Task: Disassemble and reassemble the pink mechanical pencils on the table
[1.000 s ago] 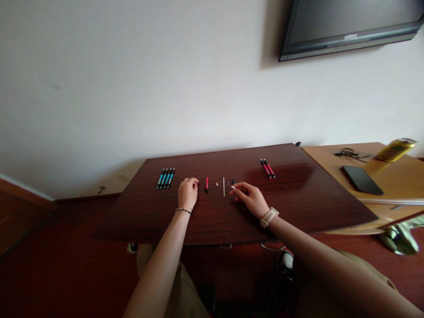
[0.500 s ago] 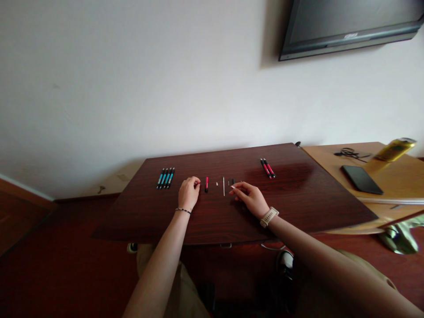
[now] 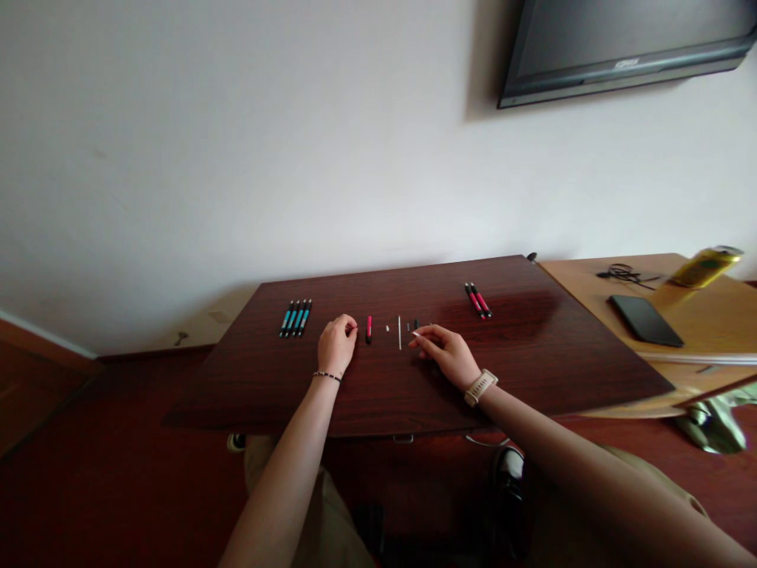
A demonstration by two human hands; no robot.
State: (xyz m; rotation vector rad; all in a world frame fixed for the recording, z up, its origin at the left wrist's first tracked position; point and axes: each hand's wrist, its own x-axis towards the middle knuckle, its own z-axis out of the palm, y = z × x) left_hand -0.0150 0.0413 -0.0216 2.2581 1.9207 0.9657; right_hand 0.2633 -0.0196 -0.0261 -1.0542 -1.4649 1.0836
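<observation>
My left hand [image 3: 337,345] rests on the dark table, its fingers curled together just left of a pink and black pen barrel [image 3: 369,329]; what they hold, if anything, is hidden. My right hand [image 3: 448,353] has thumb and fingertips pinched, near a small black part [image 3: 415,323]; I cannot make out anything between them. Between the hands lie a small white piece [image 3: 387,328], a thin white refill [image 3: 399,332] and a tiny grey piece [image 3: 408,326]. Several blue pens [image 3: 296,318] lie in a row at the left. Two pink pens [image 3: 478,300] lie side by side at the right.
Right of the dark table [image 3: 532,371], a lighter wooden desk [image 3: 710,323] bears a black phone [image 3: 646,320], a coiled black cable [image 3: 627,274] and a yellow can [image 3: 706,267]. A screen [image 3: 627,47] hangs on the wall above.
</observation>
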